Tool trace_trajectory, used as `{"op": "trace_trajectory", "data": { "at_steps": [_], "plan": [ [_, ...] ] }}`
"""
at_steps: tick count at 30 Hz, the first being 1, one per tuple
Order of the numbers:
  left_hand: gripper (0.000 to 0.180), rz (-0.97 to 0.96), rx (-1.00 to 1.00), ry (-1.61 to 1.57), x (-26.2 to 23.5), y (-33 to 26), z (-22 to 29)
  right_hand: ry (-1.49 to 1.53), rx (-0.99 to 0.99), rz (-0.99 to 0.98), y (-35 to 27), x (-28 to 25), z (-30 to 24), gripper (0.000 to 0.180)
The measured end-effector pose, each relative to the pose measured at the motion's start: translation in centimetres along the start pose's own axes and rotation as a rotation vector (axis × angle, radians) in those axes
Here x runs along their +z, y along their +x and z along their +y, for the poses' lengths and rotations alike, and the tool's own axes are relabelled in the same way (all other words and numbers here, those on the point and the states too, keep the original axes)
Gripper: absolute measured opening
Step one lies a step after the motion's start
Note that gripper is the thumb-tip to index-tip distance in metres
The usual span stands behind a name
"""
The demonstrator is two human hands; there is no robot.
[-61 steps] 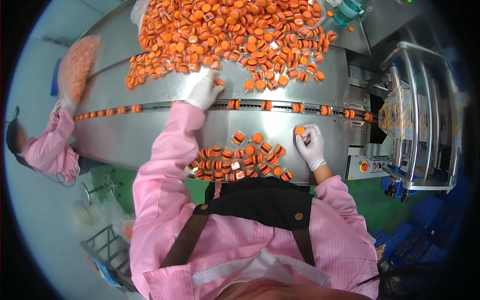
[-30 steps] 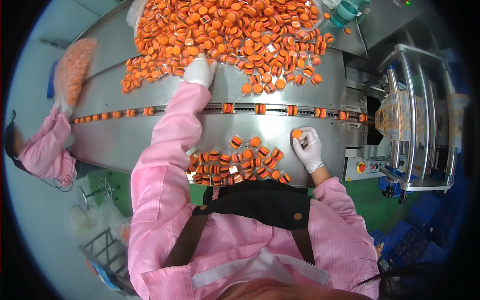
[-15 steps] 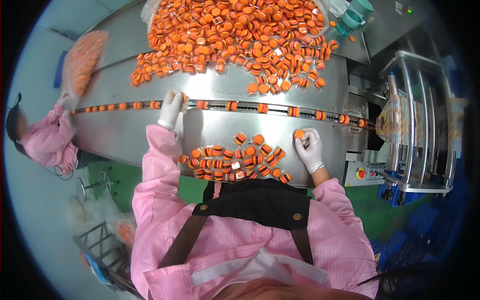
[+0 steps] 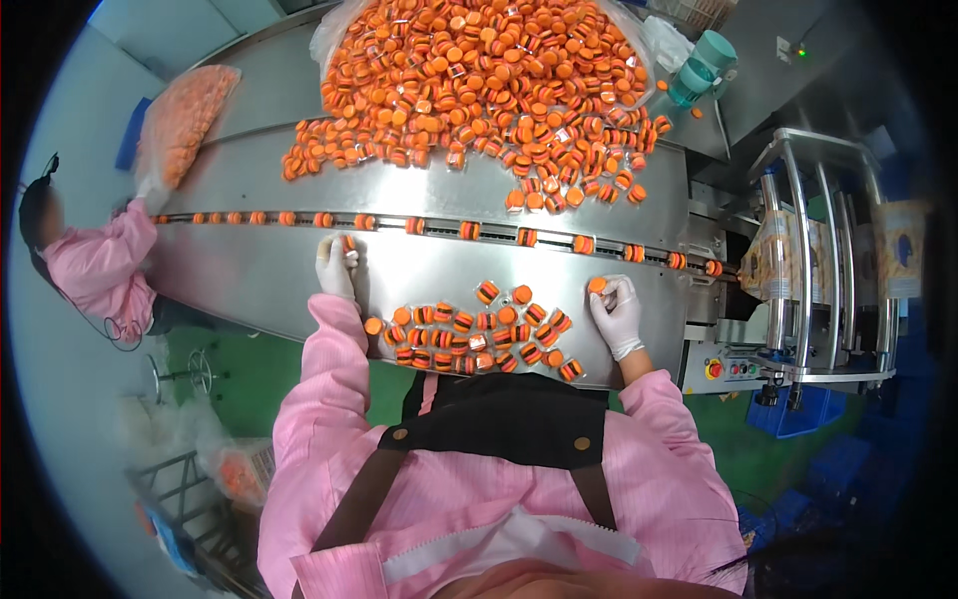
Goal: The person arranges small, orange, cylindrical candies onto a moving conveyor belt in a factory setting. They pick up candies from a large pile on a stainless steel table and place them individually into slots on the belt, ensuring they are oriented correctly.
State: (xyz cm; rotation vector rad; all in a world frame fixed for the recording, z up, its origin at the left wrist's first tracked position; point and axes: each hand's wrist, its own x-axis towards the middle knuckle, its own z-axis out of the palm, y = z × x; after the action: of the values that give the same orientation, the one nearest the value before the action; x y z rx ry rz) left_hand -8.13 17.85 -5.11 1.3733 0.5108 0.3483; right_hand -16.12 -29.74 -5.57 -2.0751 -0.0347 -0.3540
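My left hand [image 4: 336,272], in a white glove, is just on the near side of the conveyor track [image 4: 499,235]. Its fingers close on an orange burger-shaped candy [image 4: 348,244]. Farther right, my gloved right hand [image 4: 619,317] rests above the steel table, pinching another orange burger-shaped candy [image 4: 597,286] between thumb and fingers. Between my hands, nearer to me, lies a loose group of candies [image 4: 464,321], orange with dark and red layers, several in clear wrappers. A spaced row of similar candies [image 4: 469,231] sits along the track.
A large heap of candies [image 4: 479,80] spills from a clear bag beyond the track. At right stands a wrapping machine [image 4: 823,260] with rollers and printed film. A teal bottle [image 4: 702,70] is at the back. On the far left, a co-worker [image 4: 95,260] in pink reaches toward the track.
My left hand has drawn back from the track toward me and now shows a candy in its fingers. My right hand stays nearly in place with its candy. The whole view has shifted slightly.
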Motion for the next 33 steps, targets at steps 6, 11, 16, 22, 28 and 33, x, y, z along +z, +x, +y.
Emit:
{"op": "trace_trajectory", "data": {
  "at_steps": [6, 11, 16, 22, 28, 33],
  "plan": [
    [0.015, -0.114, 0.165, 0.307, -0.3, 0.3, -1.6, -0.126, 0.053, -0.112, -0.1, -0.3, -1.4, 0.031],
    [0.018, -0.167, 0.337, 0.541, -0.4, 0.1, -2.4, -0.214, -0.167, -0.355, 1.3, -0.4, -2.5, 0.031],
    [0.018, -0.190, 0.328, 0.620, 0.1, -0.9, -0.9, -0.244, -0.361, -0.595, 4.5, -1.0, -7.2, 0.034],
    [0.024, -0.203, 0.387, 0.514, 0.9, -1.4, -0.6, -0.179, -0.233, -0.360, 14.7, 1.7, -6.6, 0.033],
    [0.034, -0.321, 0.543, 0.771, 1.0, -1.3, -0.5, -0.244, -0.158, -0.227, 26.1, 7.0, -5.1, 0.038],
    [0.029, -0.299, 0.499, 0.743, 1.0, -1.4, -0.4, -0.573, -0.093, -0.197, 29.4, 11.1, -4.0, 0.048]
  ]
}}
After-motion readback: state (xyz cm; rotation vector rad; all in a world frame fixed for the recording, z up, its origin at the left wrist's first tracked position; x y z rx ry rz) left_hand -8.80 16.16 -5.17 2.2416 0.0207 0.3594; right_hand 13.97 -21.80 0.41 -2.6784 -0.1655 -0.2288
